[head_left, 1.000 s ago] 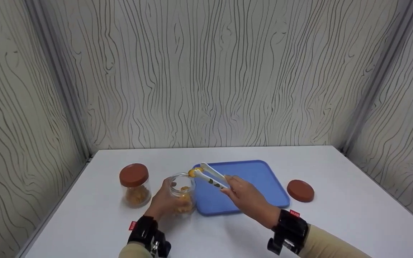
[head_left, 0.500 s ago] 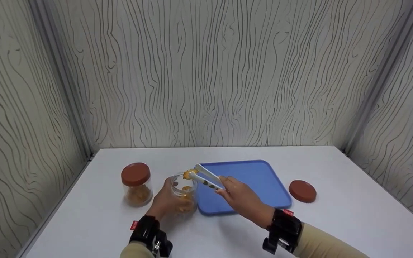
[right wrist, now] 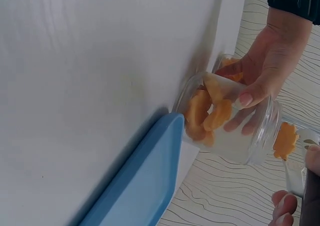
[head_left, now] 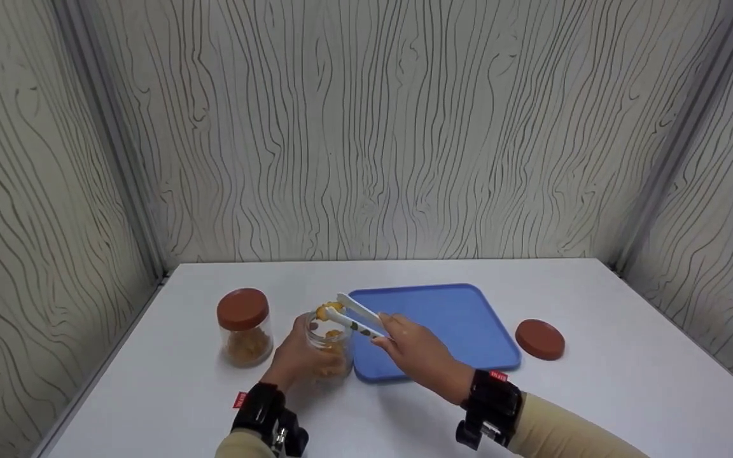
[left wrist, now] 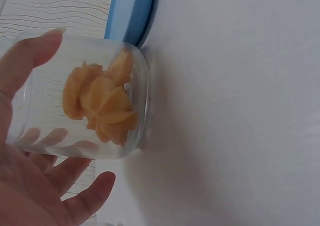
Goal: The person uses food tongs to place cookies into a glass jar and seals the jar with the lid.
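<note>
My left hand curls round a clear open jar that stands on the table against the left edge of the blue tray. Several orange-yellow cookies with ridged, flower-like shapes lie in its bottom. White tongs with dark green marks are held in my right hand. Between their tips a single cookie is pinched just above the jar's mouth. In the right wrist view only the right hand's fingertips show at the edge, with the cookie outside the rim.
A second jar with a red-brown lid stands at the left, holding more cookies. The blue tray lies right of the open jar. Another red-brown lid rests on the table farther right. Patterned panels enclose the back and sides.
My right hand has moved left, carrying the tongs and cookie from beside the jar's rim to over its mouth. The left hand keeps its grip on the jar.
</note>
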Tool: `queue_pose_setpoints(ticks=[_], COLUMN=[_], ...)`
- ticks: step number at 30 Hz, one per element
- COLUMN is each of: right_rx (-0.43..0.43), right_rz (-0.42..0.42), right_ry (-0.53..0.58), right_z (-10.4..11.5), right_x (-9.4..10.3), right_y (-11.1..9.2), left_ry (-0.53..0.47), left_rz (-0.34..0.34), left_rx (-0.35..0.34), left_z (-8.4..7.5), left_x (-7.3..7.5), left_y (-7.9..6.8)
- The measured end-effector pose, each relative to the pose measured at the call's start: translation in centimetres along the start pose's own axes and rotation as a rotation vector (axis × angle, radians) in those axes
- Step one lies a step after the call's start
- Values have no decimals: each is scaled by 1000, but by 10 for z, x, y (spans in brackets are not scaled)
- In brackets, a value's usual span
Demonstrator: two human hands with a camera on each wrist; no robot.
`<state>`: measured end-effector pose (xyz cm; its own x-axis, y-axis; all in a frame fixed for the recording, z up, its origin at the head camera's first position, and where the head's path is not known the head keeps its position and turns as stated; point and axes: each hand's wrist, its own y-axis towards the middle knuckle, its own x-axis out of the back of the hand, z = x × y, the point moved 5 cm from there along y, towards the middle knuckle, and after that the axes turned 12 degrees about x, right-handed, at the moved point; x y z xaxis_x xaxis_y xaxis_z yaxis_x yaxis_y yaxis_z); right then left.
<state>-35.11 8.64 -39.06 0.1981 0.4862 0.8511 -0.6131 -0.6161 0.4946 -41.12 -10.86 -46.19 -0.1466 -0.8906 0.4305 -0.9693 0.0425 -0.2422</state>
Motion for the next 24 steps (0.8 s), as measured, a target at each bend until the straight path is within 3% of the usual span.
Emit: queue_pose_setpoints(ticks=[6,16,24], right_rx=[-19,-78,-140], right_rz=[16,-3,-17], right_ry=[0,55,25], right_z=[-2,-17,-29], right_x=[-2,6,17], right_y=[-3,-24,-39], left_ry=[12,11,-3], left_rz=[-8,-13,-2], left_rx=[-72,-46,-29], left_z=[-3,-2,-5], left_x=[2,1,2], left_y=[-4,-3,-4])
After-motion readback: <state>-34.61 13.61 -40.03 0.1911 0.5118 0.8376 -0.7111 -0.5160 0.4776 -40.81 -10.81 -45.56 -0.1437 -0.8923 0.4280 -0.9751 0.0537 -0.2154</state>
